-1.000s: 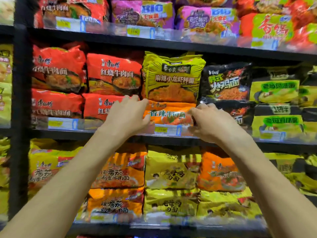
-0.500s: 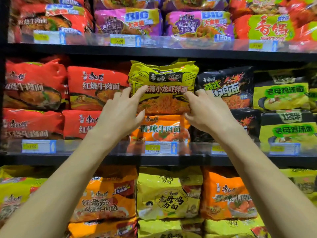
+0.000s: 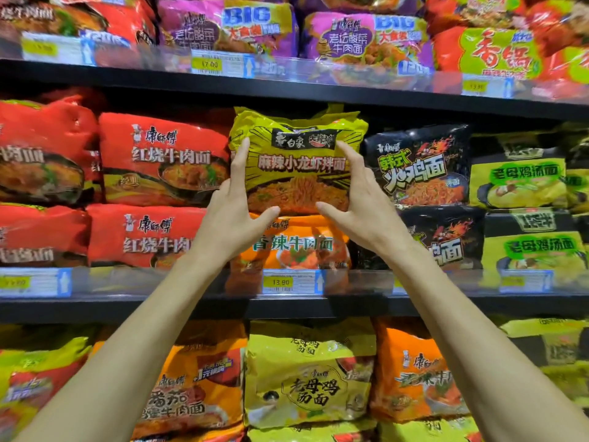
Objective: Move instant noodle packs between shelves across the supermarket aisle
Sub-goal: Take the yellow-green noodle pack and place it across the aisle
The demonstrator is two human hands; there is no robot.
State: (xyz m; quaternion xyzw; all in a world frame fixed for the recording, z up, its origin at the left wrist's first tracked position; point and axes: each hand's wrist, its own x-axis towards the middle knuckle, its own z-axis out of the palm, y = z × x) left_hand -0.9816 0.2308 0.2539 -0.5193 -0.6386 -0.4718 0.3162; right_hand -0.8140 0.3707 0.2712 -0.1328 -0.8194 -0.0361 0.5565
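Note:
A yellow noodle pack [image 3: 298, 164] with a black label lies on top of an orange noodle pack [image 3: 296, 247] in the middle shelf row. My left hand [image 3: 232, 215] clasps its left edge, fingers up along the side and thumb under the bottom corner. My right hand [image 3: 360, 205] clasps the right edge the same way. The pack still rests on the orange one, between the red packs [image 3: 162, 157] and the black packs [image 3: 417, 167].
The black shelf edge [image 3: 350, 307] carries a clear rail with price tags [image 3: 282, 282]. The shelf above [image 3: 287, 90] hangs close over the yellow pack. Purple packs [image 3: 229, 30] fill the top row, and yellow and orange packs [image 3: 309, 381] the bottom row.
Both hands rose from the orange pack to the yellow pack above it and closed on its two sides. The view moved up and closer to the shelf.

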